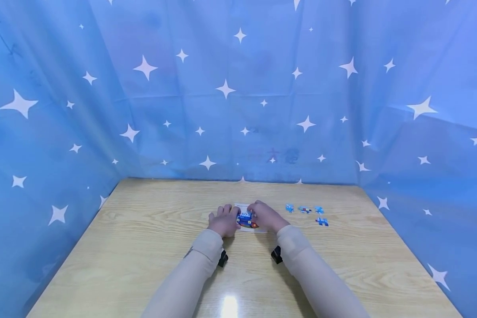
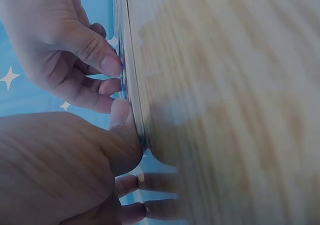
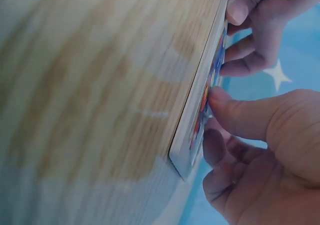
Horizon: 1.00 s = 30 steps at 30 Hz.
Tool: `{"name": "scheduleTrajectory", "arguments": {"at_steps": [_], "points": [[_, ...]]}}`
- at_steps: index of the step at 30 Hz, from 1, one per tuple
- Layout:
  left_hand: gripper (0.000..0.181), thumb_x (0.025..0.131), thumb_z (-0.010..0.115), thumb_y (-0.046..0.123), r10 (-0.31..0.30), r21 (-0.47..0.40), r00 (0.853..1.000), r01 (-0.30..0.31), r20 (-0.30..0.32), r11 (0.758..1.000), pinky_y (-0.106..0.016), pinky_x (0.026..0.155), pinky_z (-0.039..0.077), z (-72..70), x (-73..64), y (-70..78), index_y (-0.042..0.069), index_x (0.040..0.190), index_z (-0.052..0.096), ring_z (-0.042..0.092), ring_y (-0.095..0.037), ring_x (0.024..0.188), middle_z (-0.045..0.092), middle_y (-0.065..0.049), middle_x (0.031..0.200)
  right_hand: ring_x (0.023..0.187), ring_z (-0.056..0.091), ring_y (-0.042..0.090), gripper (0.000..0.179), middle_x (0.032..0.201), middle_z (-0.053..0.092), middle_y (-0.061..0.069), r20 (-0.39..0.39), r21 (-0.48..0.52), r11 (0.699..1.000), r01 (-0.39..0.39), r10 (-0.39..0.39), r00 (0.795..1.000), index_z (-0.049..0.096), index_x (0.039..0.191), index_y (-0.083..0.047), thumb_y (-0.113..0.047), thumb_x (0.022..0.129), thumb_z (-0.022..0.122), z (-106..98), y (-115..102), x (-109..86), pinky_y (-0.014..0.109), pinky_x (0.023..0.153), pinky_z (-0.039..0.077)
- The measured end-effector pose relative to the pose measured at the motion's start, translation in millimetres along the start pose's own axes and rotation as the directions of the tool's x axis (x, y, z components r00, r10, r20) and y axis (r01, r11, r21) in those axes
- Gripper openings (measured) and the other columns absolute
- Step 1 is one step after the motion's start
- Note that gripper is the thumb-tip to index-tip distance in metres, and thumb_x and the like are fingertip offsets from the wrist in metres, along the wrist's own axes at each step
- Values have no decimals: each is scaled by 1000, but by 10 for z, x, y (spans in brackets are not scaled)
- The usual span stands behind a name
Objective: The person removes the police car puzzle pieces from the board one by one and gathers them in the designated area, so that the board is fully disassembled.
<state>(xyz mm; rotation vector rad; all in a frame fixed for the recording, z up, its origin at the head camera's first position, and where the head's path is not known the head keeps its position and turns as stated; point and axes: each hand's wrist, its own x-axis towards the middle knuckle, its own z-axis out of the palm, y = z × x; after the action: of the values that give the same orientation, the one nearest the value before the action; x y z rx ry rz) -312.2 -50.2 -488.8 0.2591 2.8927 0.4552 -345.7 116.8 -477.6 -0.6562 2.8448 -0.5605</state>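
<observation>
**Both hands at a white-bordered puzzle board, four loose pieces to its right**

A white-bordered, flat rectangular puzzle board point(image 1: 244, 229) is laid on a pale wood-grain table point(image 1: 143, 247). Within its border a colourful picture of a blue cartoon vehicle with eyes point(image 1: 245, 216) is contained, with red and yellow parts towards the near side; how many pieces are set in it cannot be told, since it is partly covered by the hands.

The board's left side is touched by the left hand point(image 1: 225, 221), whose fingers are spread and loosely bent, with the thumb laid at the board's edge. Over the board's right part the right hand point(image 1: 267, 216) is placed, its fingers bent and its thumb tip brought to the picture's surface; whether a piece is pinched there cannot be told.

To the right of the board, well apart from it, four small blue jigsaw pieces point(image 1: 304, 209) are scattered: three in a row, one nearer the wearer. Red and white are also shown on the middle one of the row.

On the near side of the board, both forearms are covered by cream sleeves point(image 1: 318, 274). Beyond the board and table, a blue curtain with white stars point(image 1: 226, 115) is hung.
</observation>
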Motion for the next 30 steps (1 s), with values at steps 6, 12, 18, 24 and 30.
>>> {"name": "scheduleTrajectory", "arguments": {"at_steps": [6,12,18,24,30], "points": [[43,103,59,35,-5,12,1000,5,1,1000,-61,108,29,49,33,6,23,143,48,31,-33,139,32,-10,158,100,61,23,33,106,59,12,-11,-4,1000,6,-6,1000,67,126,4,5,93,69,15,13,-6,40,95,52],[46,103,58,37,-16,19,1000,16,14,1000,-64,111,25,136,138,-35,25,146,47,30,-32,140,30,-8,160,101,58,21,35,108,59,10,24,36,999,22,-23,999,66,131,1,3,96,66,9,65,-1,40,95,51],[48,102,60,37,-15,-4,1000,15,15,1000,-66,112,22,146,172,-43,26,147,46,27,-33,143,29,-8,162,103,58,21,35,111,59,9,40,-2,999,43,-43,998,65,134,-1,-1,98,64,-6,93,10,39,96,50],[50,102,60,37,-20,0,1000,20,7,1000,-67,112,21,153,159,-40,26,149,45,26,-34,144,27,-8,163,104,61,24,34,110,60,10,28,-3,999,37,-37,999,65,131,-3,-1,97,66,-21,83,-12,41,94,52],[50,103,58,38,-17,13,1000,17,7,1000,-66,112,22,175,171,-52,27,150,45,27,-33,144,26,-8,164,107,59,23,32,114,59,10,52,6,1000,28,-28,998,67,131,-5,-1,99,63,-36,46,-32,43,100,49]]}}
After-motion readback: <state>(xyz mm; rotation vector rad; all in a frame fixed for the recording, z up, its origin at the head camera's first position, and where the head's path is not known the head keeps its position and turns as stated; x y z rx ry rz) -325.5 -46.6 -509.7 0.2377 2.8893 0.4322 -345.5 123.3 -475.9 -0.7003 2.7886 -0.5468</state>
